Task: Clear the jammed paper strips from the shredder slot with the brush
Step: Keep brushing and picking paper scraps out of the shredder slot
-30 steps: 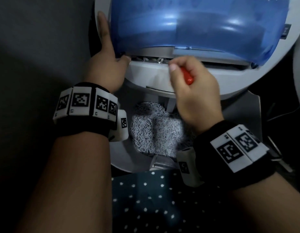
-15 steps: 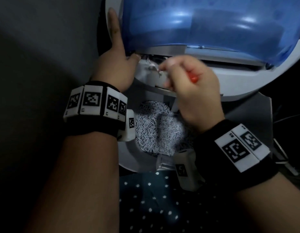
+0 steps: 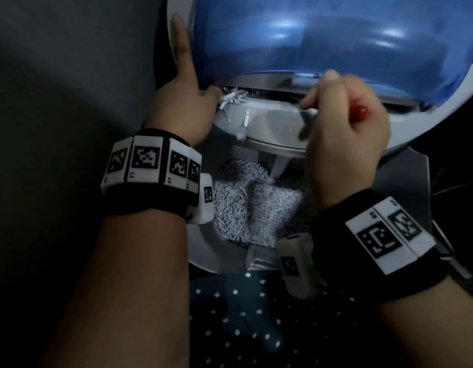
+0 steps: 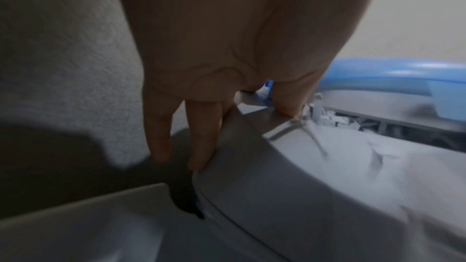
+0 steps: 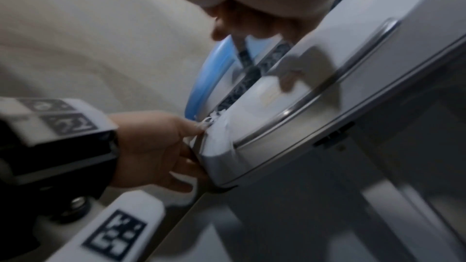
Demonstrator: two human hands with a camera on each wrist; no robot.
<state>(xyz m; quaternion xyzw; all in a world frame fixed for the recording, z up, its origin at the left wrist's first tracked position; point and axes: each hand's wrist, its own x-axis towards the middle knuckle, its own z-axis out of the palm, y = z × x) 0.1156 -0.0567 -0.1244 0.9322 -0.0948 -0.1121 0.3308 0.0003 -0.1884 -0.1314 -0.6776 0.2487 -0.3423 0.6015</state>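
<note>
Gripping brush (image 3: 361,112) w/ R hand (image 3: 346,144), L hand (image 3: 182,102) flat, bin (image 3: 203,251) holds shreds (image 3: 251,205).

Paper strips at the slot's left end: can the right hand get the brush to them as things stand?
Probably yes. The paper strips stick out in the open beside the left hand's thumb, and the grey ledge between them and the right hand gripping the brush looks bare. The left thumb crowds that end.

A dark fabric with small white dots (image 3: 246,328) lies at the lower edge of the head view; grey textured carpet (dim, in shadow) (image 3: 70,75) spreads at left; thin dark cables (image 3: 453,189) trail at right.
</note>
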